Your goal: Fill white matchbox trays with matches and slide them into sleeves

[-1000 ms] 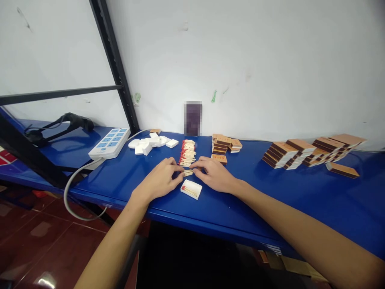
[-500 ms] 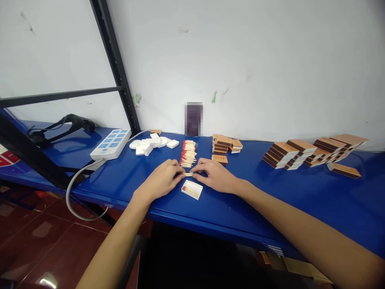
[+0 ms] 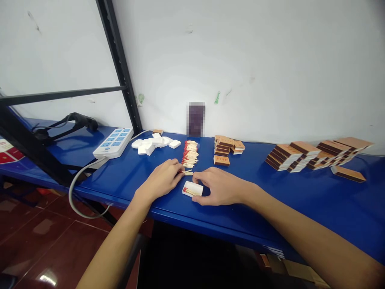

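Observation:
My left hand [image 3: 163, 178] is closed, its fingertips pinching a few matches [image 3: 188, 172] just in front of the match pile. Their heads are hidden by the fingers. My right hand [image 3: 221, 185] curls around the right side of a small white matchbox tray [image 3: 197, 188], thumb at the near edge and index finger by the far edge. Inside the tray lie a few red-tipped matches [image 3: 189, 192], side by side. Beyond both hands is a long pile of red-headed matches [image 3: 190, 154], heads mostly to the left.
White trays [image 3: 153, 143] lie heaped back left, beside a power strip [image 3: 113, 143] with a grey cable. Brown matchboxes [image 3: 223, 145] are stacked right of the pile, with more stacks [image 3: 284, 156] farther right. A black rack post [image 3: 120, 64] rises at left.
My right hand has left the pinched matches and come down to the tray, its thumb now at the near edge. The tray has turned slightly. My left hand keeps its pinch.

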A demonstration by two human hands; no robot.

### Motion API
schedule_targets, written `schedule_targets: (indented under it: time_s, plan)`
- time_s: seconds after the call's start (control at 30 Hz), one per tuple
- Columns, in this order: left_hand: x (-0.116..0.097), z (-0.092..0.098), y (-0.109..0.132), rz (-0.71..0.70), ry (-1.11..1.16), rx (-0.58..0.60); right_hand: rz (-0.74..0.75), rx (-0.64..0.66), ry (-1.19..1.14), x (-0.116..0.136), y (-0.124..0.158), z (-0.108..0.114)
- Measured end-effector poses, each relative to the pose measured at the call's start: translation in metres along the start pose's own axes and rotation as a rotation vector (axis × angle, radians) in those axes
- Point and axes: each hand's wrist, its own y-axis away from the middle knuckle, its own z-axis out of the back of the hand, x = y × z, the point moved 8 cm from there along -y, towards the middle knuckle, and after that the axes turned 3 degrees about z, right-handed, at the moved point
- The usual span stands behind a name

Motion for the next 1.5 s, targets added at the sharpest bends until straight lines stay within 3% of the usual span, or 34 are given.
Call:
schedule_targets:
  time_s: [0.2,0.4,0.6,0.77,1.17,1.5]
  plan:
    - [0.003,-0.004,0.001,-0.007,0.006,0.015,0.024,-0.068,-0.016,0.000,-0.001,0.008]
    - [-0.001,-0.007,0.002,-0.028,0.000,0.051,-0.068,-0.289,-0.078,-0.025,-0.007,0.015]
    - [-0.003,-0.008,0.001,-0.033,0.006,0.071,-0.047,-0.258,-0.162,-0.036,-0.019,0.000]
    - [-0.004,-0.008,0.002,-0.025,0.006,0.087,-0.050,-0.205,-0.140,-0.033,-0.026,-0.003]
    - [-0.002,-0.008,0.001,-0.006,-0.055,0.065,-0.012,-0.256,-0.150,-0.031,-0.025,-0.001]
    - [-0.006,-0.011,0.000,-0.045,-0.097,0.076,-0.024,-0.201,-0.169,-0.029,-0.029,-0.004]
